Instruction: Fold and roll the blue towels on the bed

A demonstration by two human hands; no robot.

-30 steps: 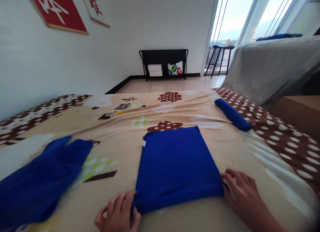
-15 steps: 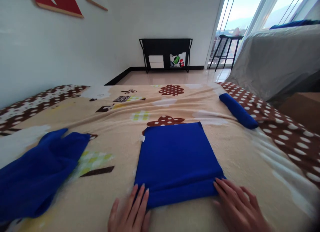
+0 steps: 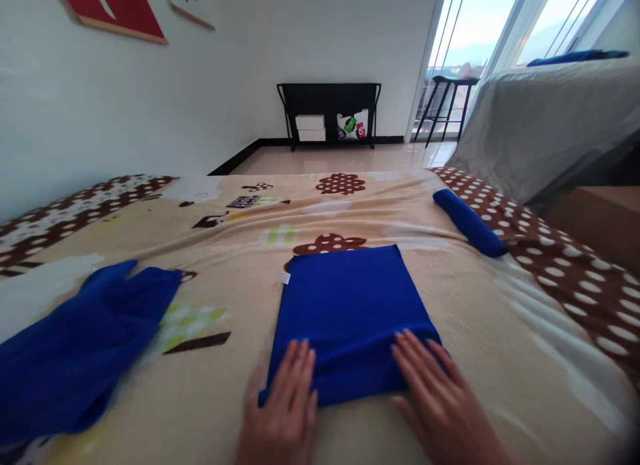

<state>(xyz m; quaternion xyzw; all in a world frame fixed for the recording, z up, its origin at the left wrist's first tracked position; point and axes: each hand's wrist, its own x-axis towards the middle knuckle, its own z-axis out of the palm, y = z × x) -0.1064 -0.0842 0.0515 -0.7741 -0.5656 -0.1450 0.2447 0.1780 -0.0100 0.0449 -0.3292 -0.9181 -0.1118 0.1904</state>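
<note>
No legible text. Red hanging (image 3: 133, 15), left of and above the black shelf (image 3: 327, 95): white brushed character, cut off. White hanging (image 3: 196, 10), same side, nearer the shelf: red character, cut off. Printed bag (image 3: 353, 126), on the shelf: marks too small. White tag (image 3: 285, 277), on the blue cloth (image 3: 350, 298) before the shelf: unreadable.

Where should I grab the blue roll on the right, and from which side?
Probably best around its middle, coming from above with the right hand, thumb and fingers across its width. The blue roll is long and narrow, lying slantwise on the blanket; a gentle squeeze there should help keep it rolled.
</note>
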